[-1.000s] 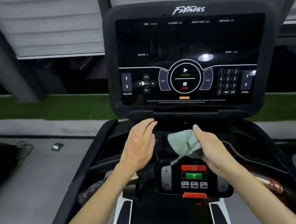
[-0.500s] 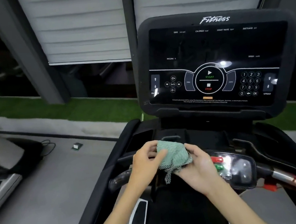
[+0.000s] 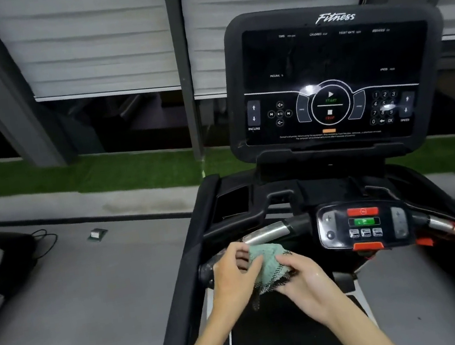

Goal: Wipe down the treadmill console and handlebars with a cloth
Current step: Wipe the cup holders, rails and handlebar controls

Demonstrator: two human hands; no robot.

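Cloth (image 3: 265, 265) bunched, pinched between left hand (image 3: 233, 279) and right hand (image 3: 306, 283); handlebar (image 3: 267, 232) just beyond the grip, keypad (image 3: 364, 225) right, console (image 3: 333, 76) above.

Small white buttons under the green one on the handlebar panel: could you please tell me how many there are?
3, in one row below the green button on the handlebar panel: a left button, a middle button and a right button. Nothing covers them.

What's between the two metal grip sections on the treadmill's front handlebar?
In the head view, a small control pod with red and green buttons sits between the left metal grip and the right metal grip.
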